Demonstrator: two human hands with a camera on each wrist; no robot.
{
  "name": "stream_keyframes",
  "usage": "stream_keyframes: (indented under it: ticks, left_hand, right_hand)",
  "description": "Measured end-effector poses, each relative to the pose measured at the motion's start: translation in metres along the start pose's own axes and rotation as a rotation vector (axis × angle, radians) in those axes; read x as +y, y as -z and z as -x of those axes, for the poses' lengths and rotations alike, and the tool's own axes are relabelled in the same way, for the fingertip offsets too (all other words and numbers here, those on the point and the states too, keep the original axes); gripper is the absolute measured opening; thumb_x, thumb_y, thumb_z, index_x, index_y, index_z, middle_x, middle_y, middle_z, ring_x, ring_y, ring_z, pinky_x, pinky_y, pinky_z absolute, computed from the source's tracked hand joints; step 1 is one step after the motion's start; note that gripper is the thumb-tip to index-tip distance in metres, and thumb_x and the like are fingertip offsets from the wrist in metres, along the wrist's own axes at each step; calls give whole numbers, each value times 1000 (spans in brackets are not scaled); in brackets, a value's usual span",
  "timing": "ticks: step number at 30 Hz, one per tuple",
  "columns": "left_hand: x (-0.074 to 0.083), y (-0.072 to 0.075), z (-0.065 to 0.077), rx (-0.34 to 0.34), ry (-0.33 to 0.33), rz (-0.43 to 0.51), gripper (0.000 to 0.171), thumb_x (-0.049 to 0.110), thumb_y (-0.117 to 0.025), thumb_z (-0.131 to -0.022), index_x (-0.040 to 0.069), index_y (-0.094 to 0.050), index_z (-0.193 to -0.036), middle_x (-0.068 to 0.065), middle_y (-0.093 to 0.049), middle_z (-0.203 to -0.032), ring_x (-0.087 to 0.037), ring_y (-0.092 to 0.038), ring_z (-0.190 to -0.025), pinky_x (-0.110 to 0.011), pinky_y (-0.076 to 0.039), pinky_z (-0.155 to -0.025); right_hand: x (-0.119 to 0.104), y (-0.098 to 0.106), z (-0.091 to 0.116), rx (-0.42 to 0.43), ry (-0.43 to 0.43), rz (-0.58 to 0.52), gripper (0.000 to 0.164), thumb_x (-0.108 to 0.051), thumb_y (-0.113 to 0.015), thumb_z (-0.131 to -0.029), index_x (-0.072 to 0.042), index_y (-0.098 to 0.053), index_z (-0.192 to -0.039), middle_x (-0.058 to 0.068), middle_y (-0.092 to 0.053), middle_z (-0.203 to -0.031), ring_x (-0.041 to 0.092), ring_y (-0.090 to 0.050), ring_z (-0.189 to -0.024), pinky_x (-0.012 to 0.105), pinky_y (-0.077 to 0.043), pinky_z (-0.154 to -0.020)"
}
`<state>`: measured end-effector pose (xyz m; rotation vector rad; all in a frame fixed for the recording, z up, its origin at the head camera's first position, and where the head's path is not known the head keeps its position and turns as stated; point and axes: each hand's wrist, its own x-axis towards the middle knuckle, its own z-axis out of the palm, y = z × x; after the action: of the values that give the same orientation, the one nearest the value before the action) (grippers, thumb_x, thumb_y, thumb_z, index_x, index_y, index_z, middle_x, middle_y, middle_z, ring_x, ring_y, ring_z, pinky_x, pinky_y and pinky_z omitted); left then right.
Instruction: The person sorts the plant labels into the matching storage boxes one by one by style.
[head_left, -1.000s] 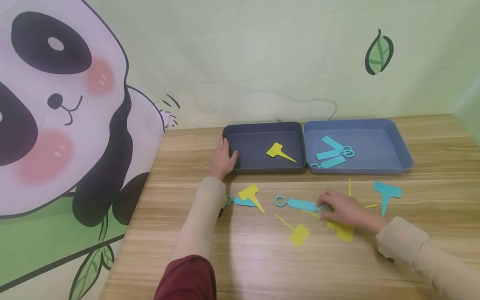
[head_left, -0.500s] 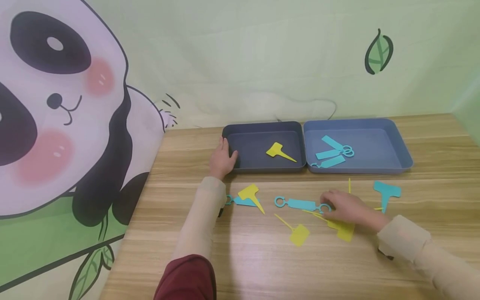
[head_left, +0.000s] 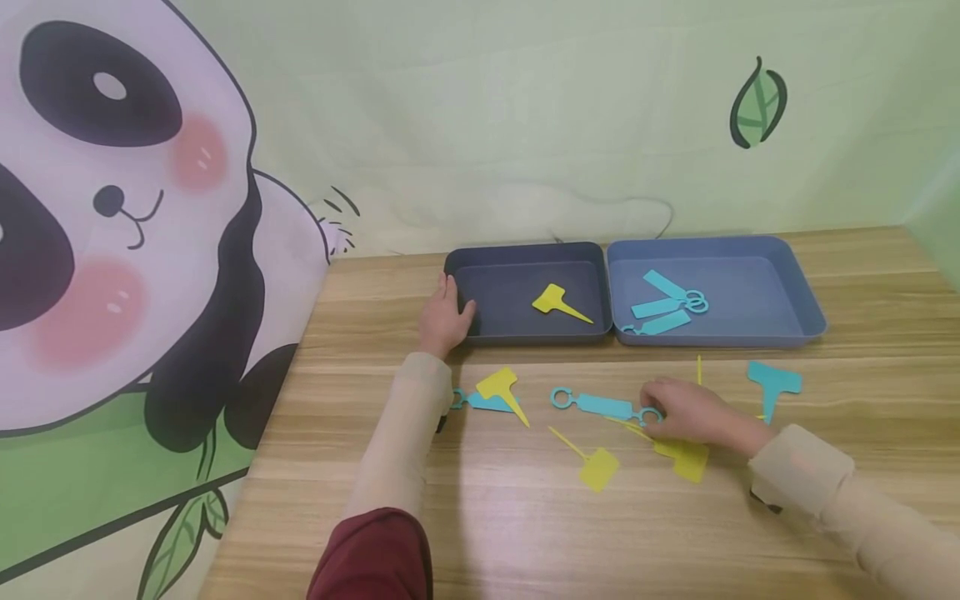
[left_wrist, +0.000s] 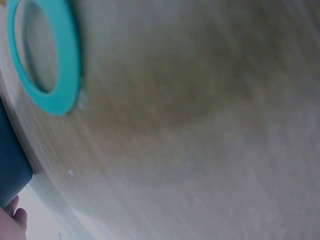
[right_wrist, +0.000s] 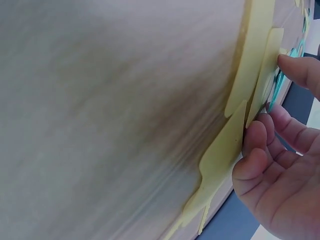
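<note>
Touching the dark tray (head_left: 502, 302), the left hand (head_left: 445, 320) lies extended; the right hand (head_left: 692, 413) (tray's front-right) pinches a two-ringed turquoise tag (head_left: 606, 407).

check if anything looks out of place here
No spill or damage shows, but in front of the dark tray a yellow tag lies across a blue tag. It looks odd because that tray and the blue tray each hold one colour.

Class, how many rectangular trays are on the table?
2: a dark, rectangular, plastic-looking tray on the left, and a blue, rectangular, plastic-looking tray right beside it. No others show.
</note>
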<state>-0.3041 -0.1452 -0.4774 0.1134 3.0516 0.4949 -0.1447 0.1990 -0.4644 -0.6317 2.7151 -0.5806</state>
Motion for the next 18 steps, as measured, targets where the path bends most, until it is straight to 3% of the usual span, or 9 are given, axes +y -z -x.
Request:
stream_keyframes:
  ticks: [10,18]
  left_hand:
    - [-1,-1,-1,7,-6,-14,67,41,-36,-91,2,-14,-141,-13,-9,-149,-27,-22,-134,-35,-24,-108]
    - [-1,-1,0,9,-2,-12,67,41,-36,-91,1,-14,-141,-13,-10,-149,-27,-23,-133,-35,-24,-108]
  right_hand:
    - [2,3,2,69,26,75,8,-15,-61,-70,-14,-53,-73,-5,-52,-71,9,-41,-61,22,-35,-53]
    - [4,12,4,149,32,188,17,-18,-66,-72,-9,-59,-85,-2,-56,-77,10,-48,-65,27,-45,-58]
